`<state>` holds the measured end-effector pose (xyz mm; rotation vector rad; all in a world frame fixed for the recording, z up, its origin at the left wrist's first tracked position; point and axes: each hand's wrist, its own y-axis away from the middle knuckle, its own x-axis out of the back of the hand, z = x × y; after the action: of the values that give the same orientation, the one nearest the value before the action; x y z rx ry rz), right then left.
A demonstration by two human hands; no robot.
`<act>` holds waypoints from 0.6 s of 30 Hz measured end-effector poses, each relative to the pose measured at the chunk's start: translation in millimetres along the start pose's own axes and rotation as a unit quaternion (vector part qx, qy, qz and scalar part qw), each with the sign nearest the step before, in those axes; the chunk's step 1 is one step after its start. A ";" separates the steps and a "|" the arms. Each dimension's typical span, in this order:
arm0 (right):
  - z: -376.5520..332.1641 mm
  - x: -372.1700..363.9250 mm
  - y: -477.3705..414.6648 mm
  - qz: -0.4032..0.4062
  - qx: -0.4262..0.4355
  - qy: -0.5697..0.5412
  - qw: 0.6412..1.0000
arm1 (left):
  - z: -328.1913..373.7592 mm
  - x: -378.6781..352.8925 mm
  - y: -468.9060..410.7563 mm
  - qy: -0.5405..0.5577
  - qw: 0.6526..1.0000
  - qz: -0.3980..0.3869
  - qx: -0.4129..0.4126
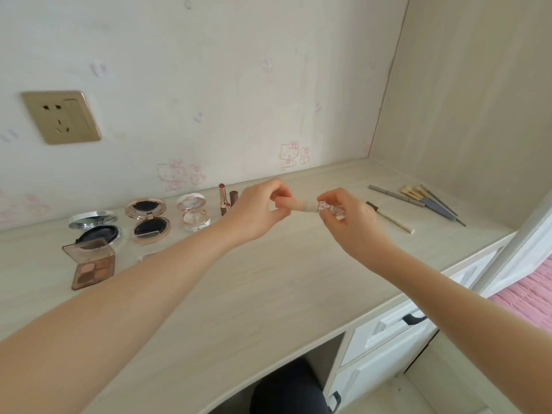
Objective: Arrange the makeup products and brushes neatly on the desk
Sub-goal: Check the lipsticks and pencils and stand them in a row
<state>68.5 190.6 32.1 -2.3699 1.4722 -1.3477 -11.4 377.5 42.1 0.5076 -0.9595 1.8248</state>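
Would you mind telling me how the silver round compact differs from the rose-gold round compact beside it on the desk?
The silver compact has a chrome-coloured rim; the rose-gold compact has a pinkish-gold one. The silver compact's front is partly hidden behind the raised lid of the eyeshadow palette; the rose-gold compact shows whole. Both are round and lie open on the desk with dark insides.

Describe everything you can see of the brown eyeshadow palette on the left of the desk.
The eyeshadow palette is a square brown case, seemingly plastic, lying open on the desk at front left. Four pans hold beige and brown shades. Its translucent brown lid stands raised behind them, before the silver compact. Only the desk visibly touches it.
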 end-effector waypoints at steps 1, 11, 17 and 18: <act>-5.1 -4.3 1.8 -0.004 0.005 -0.007 1.000 | -3.6 5.4 8.3 -0.004 1.000 0.006 -0.002; -51.1 -53.5 24.7 -0.097 -0.009 -0.098 0.990 | -35.9 43.7 95.0 -0.021 0.998 0.007 0.051; -72.9 -83.4 34.8 -0.136 -0.024 -0.166 0.976 | -43.5 49.7 137.1 -0.081 0.990 0.019 0.111; -75.8 -87.6 35.7 -0.144 -0.027 -0.173 0.974 | -43.8 49.4 142.6 -0.088 0.989 0.023 0.117</act>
<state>-23.6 265.1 6.7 -2.7584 1.1190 -0.8727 -157.6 409.9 -5.2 0.8090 -0.8827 1.9701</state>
